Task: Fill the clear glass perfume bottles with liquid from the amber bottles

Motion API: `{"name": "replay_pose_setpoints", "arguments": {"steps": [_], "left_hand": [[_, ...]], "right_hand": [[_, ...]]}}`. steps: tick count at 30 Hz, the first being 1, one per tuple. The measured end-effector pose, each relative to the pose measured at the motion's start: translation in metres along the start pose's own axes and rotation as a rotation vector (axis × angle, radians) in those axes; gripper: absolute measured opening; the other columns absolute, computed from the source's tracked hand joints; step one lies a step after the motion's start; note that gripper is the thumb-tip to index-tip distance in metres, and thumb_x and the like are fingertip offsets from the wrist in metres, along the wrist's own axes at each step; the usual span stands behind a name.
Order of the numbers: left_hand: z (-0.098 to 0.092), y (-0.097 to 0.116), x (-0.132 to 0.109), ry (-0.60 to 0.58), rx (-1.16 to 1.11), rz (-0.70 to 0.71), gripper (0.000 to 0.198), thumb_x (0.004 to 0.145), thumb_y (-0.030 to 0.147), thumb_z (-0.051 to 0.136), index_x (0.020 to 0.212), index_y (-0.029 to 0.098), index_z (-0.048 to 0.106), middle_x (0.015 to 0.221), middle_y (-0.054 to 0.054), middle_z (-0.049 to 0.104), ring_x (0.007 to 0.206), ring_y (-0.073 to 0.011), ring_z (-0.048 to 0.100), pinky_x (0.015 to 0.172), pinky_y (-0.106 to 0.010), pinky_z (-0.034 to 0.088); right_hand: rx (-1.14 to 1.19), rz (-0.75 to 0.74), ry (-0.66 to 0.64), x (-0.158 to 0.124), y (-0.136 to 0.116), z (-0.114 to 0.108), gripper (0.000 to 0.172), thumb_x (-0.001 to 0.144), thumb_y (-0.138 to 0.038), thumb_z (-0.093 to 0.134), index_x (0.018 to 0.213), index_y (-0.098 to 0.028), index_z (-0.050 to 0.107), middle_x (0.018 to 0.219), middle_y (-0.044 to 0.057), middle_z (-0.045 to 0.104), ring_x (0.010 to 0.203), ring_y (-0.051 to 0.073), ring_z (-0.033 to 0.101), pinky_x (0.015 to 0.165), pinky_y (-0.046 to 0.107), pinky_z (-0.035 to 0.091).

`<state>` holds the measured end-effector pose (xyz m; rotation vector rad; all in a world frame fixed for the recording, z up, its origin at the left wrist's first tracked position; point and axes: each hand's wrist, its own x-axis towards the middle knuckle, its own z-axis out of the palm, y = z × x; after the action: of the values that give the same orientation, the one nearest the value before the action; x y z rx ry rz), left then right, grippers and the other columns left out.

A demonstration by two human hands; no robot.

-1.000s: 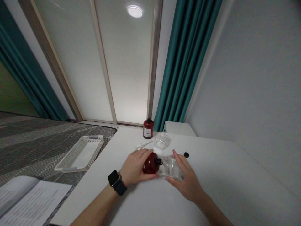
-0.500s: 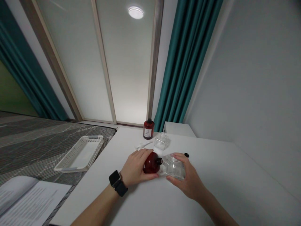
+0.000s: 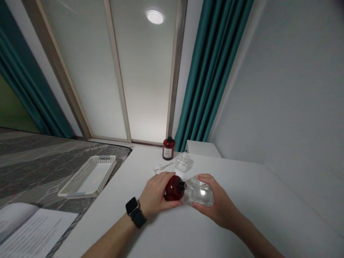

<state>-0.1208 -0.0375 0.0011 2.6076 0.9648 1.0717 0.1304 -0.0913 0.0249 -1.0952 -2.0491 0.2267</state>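
Note:
My left hand (image 3: 158, 191), with a black watch (image 3: 135, 212) on its wrist, is wrapped round a dark reddish-brown bottle (image 3: 172, 187). The bottle's black neck (image 3: 183, 185) points right, toward a clear bottle (image 3: 199, 192). My right hand (image 3: 215, 200) grips that clear bottle from its right side, fingers above and thumb below. The two bottles are close together over the white table; whether they touch I cannot tell. Beyond them stands a square clear bottle (image 3: 183, 162), with a thin white plastic piece (image 3: 163, 166) lying to its left.
A labelled brown bottle (image 3: 168, 148) with a black cap stands near the table's (image 3: 172, 233) far edge. To the left are a white perforated basket (image 3: 90, 175) and an open book (image 3: 34, 229) on a grey patterned surface. A white cabinet (image 3: 203, 148) stands behind the table.
Both hands keep their grips, and the clear bottle is turned slightly in my right hand. A small black cap seen behind the right hand is now hidden. The whole view has shifted a little.

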Motion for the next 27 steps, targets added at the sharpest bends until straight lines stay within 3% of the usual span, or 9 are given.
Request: {"name": "replay_pose_setpoints", "arguments": {"steps": [27], "left_hand": [[0.012, 0.008, -0.002, 0.115, -0.082, -0.05, 0.076, 0.072, 0.059, 0.076, 0.129, 0.019, 0.046, 0.118, -0.015, 0.068, 0.104, -0.0323, 0.067, 0.088, -0.048, 0.056]], "right_hand": [[-0.029, 0.056, -0.152, 0.019, -0.017, -0.026, 0.056, 0.074, -0.023, 0.075, 0.121, -0.024, 0.045, 0.119, 0.01, 0.06, 0.111, 0.028, 0.063, 0.096, 0.045, 0.053]]}}
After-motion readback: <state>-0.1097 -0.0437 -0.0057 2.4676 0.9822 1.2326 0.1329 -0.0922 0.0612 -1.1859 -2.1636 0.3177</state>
